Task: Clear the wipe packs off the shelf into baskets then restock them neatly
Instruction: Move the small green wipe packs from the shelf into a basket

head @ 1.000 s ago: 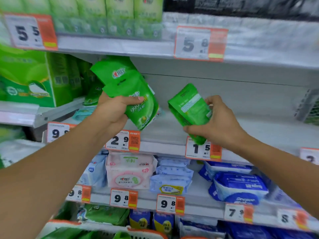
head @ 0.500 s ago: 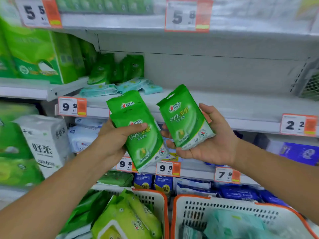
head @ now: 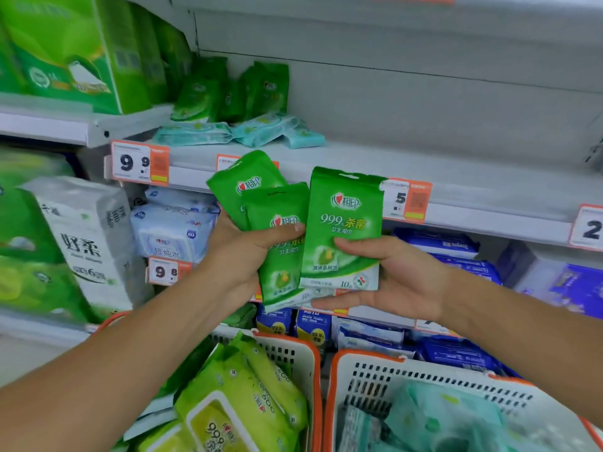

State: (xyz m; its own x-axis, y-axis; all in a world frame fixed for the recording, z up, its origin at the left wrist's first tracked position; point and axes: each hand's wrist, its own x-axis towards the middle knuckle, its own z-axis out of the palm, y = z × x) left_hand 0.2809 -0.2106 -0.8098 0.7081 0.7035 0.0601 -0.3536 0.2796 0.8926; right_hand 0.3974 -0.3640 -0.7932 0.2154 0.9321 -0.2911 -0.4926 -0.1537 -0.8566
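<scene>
Three green wipe packs are sitting in our hands, in front of the shelf (head: 326, 158) and above the baskets. We are judging the clearing as well along but not finished: most of the shelf is lying bare, yet a cluster of upright green packs (head: 235, 89) and some pale teal packs (head: 241, 130) are lying at the shelf's left end, near the back wall. Below the shelf, the left basket (head: 310, 360) is already holding large yellow-green packs (head: 235, 396), and the right basket (head: 424, 373) is holding teal packs (head: 447, 415). So we are reckoning that the rest of the clearing and all of the neat restocking are yet to come.

Our left hand (head: 241, 252) is gripping two green packs (head: 274, 230), one fanned behind the other, with the thumb pressing across the front one. Our right hand (head: 391, 275) is holding the third pack (head: 342, 230) upright just to the right of those two, its thumb lying over the pack's face and the fingers curling underneath. The third pack's left edge is overlapping the front pack of the pair, so we are taking it that the three are being gathered into one bundle. All three are hanging directly over the gap between the two baskets, well in front of the shelf's front edge and its price tags (head: 140, 164).
</scene>
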